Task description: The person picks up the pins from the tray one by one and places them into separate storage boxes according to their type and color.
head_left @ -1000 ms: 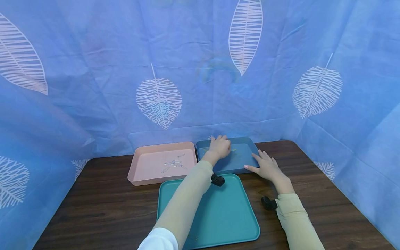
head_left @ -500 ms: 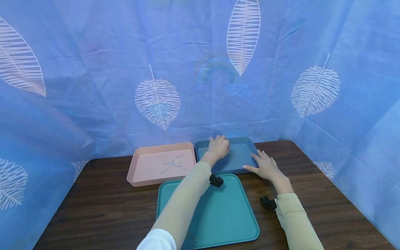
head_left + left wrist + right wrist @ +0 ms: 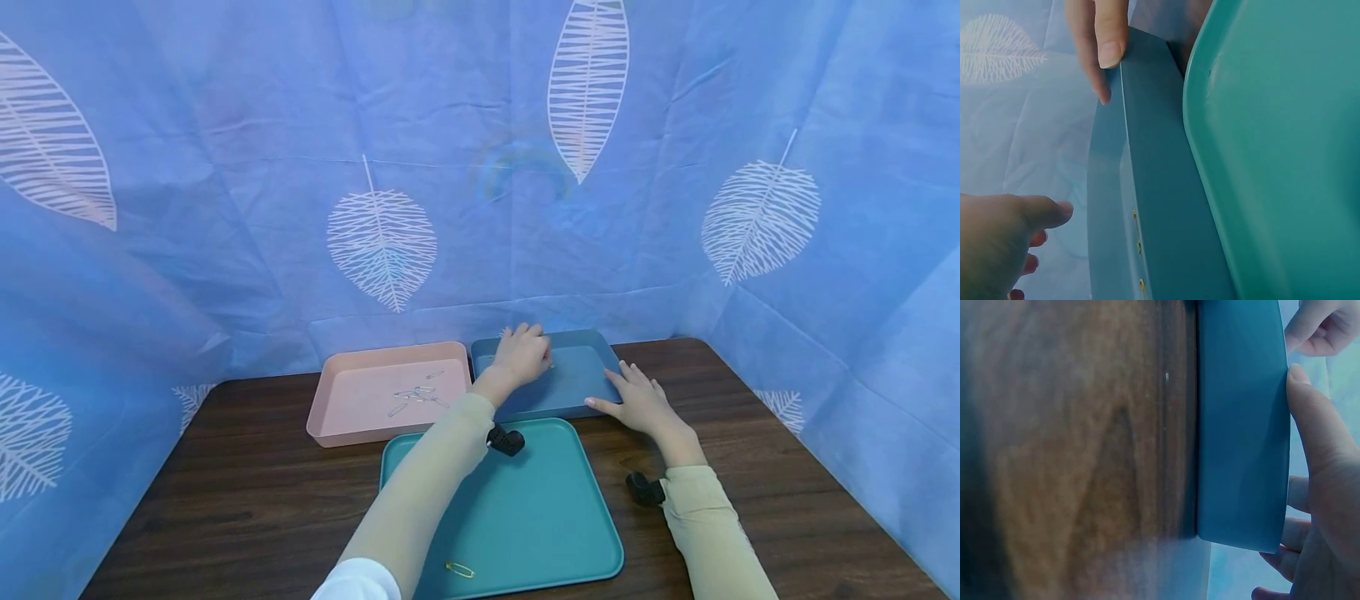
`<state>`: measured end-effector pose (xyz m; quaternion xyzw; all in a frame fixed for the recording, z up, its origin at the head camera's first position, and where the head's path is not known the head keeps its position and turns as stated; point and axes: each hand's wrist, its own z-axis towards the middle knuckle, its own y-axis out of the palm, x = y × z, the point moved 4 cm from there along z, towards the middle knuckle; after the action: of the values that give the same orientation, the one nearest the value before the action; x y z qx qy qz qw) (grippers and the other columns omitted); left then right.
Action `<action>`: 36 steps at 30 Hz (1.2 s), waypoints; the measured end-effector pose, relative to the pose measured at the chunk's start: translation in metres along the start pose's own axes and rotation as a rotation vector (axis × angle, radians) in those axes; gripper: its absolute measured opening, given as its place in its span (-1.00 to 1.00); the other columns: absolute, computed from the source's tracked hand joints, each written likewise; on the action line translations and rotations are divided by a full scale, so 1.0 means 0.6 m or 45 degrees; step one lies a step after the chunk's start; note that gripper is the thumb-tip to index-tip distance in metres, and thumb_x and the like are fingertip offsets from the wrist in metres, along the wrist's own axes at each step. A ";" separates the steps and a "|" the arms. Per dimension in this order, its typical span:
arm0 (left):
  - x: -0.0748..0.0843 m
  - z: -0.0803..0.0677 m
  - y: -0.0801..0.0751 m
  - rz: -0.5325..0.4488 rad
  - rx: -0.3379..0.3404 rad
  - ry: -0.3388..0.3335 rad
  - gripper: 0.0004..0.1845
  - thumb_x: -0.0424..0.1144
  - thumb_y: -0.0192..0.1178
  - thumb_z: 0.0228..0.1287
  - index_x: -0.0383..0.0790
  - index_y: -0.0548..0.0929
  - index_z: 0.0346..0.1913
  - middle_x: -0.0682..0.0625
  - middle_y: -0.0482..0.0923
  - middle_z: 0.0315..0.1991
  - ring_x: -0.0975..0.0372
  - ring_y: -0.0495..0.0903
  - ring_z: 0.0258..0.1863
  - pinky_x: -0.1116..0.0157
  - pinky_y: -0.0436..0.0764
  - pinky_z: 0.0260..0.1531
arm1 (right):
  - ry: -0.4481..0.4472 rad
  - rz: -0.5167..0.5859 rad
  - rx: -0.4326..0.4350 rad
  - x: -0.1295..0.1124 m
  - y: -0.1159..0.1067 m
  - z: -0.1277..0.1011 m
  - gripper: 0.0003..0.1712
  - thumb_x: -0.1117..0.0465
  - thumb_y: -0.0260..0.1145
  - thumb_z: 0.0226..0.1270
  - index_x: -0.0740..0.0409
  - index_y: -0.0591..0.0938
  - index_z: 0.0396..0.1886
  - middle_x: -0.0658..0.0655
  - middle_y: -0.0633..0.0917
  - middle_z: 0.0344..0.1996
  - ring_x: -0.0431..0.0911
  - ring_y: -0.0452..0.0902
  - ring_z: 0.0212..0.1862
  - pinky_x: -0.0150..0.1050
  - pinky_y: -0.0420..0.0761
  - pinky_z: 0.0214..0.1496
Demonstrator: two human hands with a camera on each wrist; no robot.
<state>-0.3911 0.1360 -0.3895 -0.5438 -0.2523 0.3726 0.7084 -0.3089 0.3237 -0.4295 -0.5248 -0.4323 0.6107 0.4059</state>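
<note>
My left hand (image 3: 521, 354) hovers inside the dark blue tray (image 3: 577, 387) near its back left. Its fingers are loosely curled, and the left wrist view shows this left hand (image 3: 997, 244) with nothing between thumb and fingers. Small gold pins (image 3: 1138, 247) lie on the blue tray's (image 3: 1160, 187) floor beside it. My right hand (image 3: 637, 400) rests with straight fingers on the tray's front right corner. In the right wrist view, my right hand (image 3: 1322, 487) has its thumb pressed against the blue tray's (image 3: 1241, 425) rim.
A teal tray (image 3: 540, 517) lies nearest me with one gold safety pin (image 3: 459, 570) at its front left. A pink tray (image 3: 318, 417) at the back left holds several silver clips (image 3: 412, 396). Dark wood table (image 3: 750, 433); blue leaf-print cloth walls surround it.
My left forearm has swung slightly left, uncovering the gold safety pin on the teal tray. The right hand has stayed on the blue tray's corner.
</note>
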 end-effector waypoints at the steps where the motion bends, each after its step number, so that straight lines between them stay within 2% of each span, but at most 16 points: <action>1: -0.001 -0.003 -0.003 0.002 0.006 0.008 -0.81 -0.08 0.06 0.45 0.06 0.68 -0.24 0.11 0.50 -0.20 0.18 0.48 -0.12 -0.01 0.43 0.25 | -0.001 0.000 0.002 0.000 0.000 0.000 0.00 -0.33 0.20 0.28 0.32 0.27 0.44 0.54 0.09 0.45 0.43 -0.05 0.48 0.45 0.03 0.37; 4: -0.003 -0.012 -0.012 0.013 0.036 0.030 -0.82 -0.08 0.06 0.45 0.07 0.67 -0.25 0.12 0.48 -0.24 0.21 0.40 -0.24 0.14 0.47 0.01 | -0.003 0.000 0.000 0.001 0.001 0.001 0.02 -0.36 0.18 0.27 0.33 0.27 0.44 0.53 0.09 0.45 0.43 -0.06 0.48 0.45 0.02 0.37; 6: -0.004 -0.018 -0.018 0.020 0.055 0.043 -0.83 -0.08 0.06 0.45 0.08 0.66 -0.25 0.12 0.47 -0.25 0.23 0.34 -0.30 0.21 0.38 -0.17 | -0.001 0.004 -0.006 0.002 0.001 0.001 0.04 -0.38 0.17 0.27 0.32 0.26 0.45 0.53 0.08 0.46 0.43 -0.07 0.48 0.45 0.00 0.37; 8: -0.005 -0.024 -0.023 0.023 0.076 0.057 -0.83 -0.08 0.05 0.45 0.08 0.64 -0.25 0.12 0.46 -0.26 0.23 0.31 -0.33 0.25 0.30 -0.26 | -0.003 0.005 -0.011 0.004 0.002 0.001 0.05 -0.40 0.15 0.27 0.32 0.25 0.45 0.53 0.07 0.46 0.43 -0.08 0.48 0.46 -0.01 0.37; 20: -0.019 -0.074 -0.051 0.031 0.222 0.145 -0.90 -0.07 0.09 0.42 0.08 0.56 -0.26 0.13 0.50 -0.25 0.24 0.33 -0.36 0.30 0.21 -0.35 | -0.013 0.011 -0.002 -0.001 0.005 -0.002 0.01 -0.35 0.18 0.28 0.32 0.27 0.44 0.53 0.09 0.45 0.43 -0.05 0.48 0.45 0.02 0.37; 28: -0.027 -0.101 -0.066 0.038 0.237 0.188 -0.93 -0.07 0.15 0.38 0.07 0.56 -0.25 0.12 0.50 -0.26 0.24 0.38 -0.32 0.30 0.19 -0.34 | -0.017 0.025 -0.010 0.001 0.003 -0.001 0.01 -0.34 0.18 0.29 0.32 0.25 0.45 0.54 0.05 0.46 0.43 -0.08 0.48 0.47 -0.01 0.36; 36: -0.032 -0.145 -0.078 0.027 0.226 0.215 -0.94 -0.07 0.17 0.37 0.07 0.58 -0.24 0.12 0.50 -0.27 0.23 0.34 -0.34 0.32 0.11 -0.33 | -0.024 0.028 -0.015 0.001 0.002 0.001 0.00 -0.32 0.19 0.30 0.34 0.25 0.45 0.55 0.04 0.46 0.45 -0.09 0.47 0.47 -0.02 0.36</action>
<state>-0.3243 0.0638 -0.3680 -0.5109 -0.1521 0.3539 0.7685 -0.3094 0.3236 -0.4308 -0.5260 -0.4340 0.6175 0.3919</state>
